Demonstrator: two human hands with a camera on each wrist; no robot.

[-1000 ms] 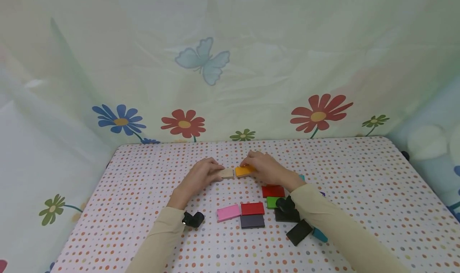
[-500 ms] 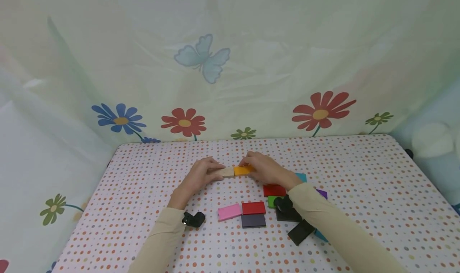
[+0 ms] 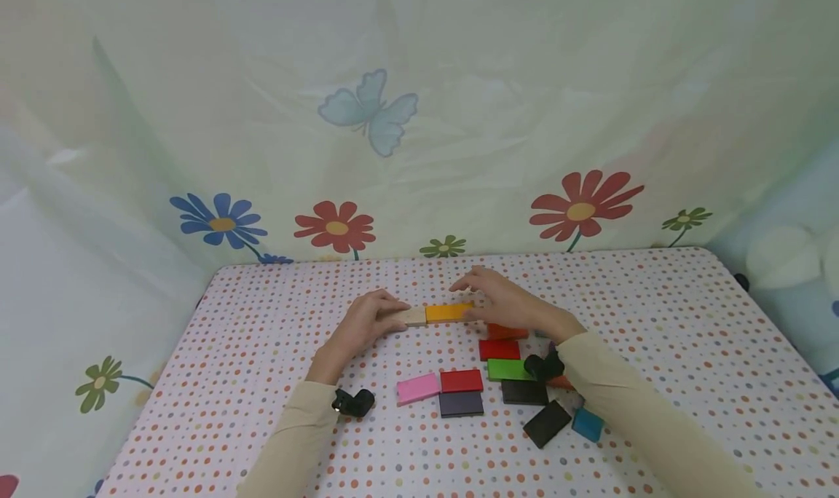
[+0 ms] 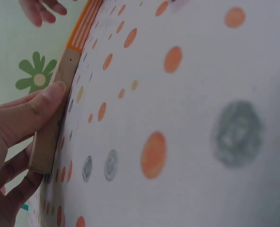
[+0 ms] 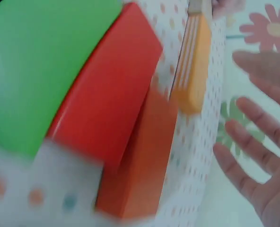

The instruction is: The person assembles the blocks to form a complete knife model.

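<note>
Inspecting remotely, I record my left grip (image 3: pixel 367 317) pinching the wooden block (image 4: pixel 50 137), which abuts the orange block (image 3: pixel 448 313) end to end on the tabletop (image 3: pixel 262 309); my right grip (image 3: pixel 505 299) is empty, fingers spread nearby. Hazard — an uneven left release or brushing right thumb could skew that joint.
</note>
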